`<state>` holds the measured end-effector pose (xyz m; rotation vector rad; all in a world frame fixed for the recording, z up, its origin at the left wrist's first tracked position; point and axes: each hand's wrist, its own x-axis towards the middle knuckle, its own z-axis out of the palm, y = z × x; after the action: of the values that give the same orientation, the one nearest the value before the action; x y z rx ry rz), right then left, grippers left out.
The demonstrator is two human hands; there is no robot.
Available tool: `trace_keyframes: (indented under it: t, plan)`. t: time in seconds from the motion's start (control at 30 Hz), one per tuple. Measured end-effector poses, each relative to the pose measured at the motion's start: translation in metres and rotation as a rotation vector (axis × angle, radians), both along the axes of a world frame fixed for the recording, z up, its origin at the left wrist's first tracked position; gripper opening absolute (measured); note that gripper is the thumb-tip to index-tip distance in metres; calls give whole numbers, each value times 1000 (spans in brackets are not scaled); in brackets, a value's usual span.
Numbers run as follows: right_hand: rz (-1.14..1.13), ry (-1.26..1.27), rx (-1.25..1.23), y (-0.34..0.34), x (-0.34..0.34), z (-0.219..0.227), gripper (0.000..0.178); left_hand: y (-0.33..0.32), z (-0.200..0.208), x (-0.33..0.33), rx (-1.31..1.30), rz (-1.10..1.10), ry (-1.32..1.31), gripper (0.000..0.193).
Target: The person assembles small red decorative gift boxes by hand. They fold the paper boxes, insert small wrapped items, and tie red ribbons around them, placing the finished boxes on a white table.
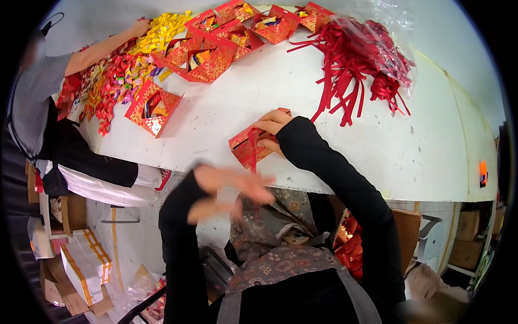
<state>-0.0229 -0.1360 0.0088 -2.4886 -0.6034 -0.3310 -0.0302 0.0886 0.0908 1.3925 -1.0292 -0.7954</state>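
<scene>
A small red gift box [240, 142] with a gold pattern lies near the table's front edge. My right hand [274, 128] grips it from the right, fingers bent over its top and side. A red ribbon [252, 154] runs across the box, and its end hangs toward the front edge. My left hand [229, 186], smeared by motion, is in front of the table edge, below the box. Its fingers look stretched out with the thumb apart, and I make out nothing in them.
Several open red boxes [213, 67] with wrapped sweets stand at the back; another box [154, 109] stands left. Red ribbons [345, 70] lie back right, partly under clear plastic. A person's arm [102, 53] reaches over piled sweets [129, 70]. A carton [406, 229] stands beside my right arm.
</scene>
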Motion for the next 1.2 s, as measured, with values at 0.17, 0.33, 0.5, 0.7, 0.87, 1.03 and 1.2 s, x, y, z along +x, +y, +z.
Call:
trace_keyframes:
  t: [0.17,0.33,0.5,0.7,0.87,1.03,1.2]
  plan:
    - [-136,-100,113,21,-18,0,36,-14,-56,-36,262,1003,-97,21]
    - [-232,-79,134,24,-28,-8,36,-41,-80,-21,267,961,50,19]
    - [37,-264,161,25,-20,12,31,-24,-75,-27,80,854,-386,18]
    - [82,0,232,3,-8,26,16,-44,-70,-31,22,996,277,11]
    - [-35,224,527,7,-4,24,16,-59,-85,-23,-74,1057,-158,11]
    - [-14,346,611,8,-6,28,15,-68,-92,-13,-156,1052,-109,6]
    - [144,221,497,-4,0,30,22,-68,-91,-13,-165,1074,154,6]
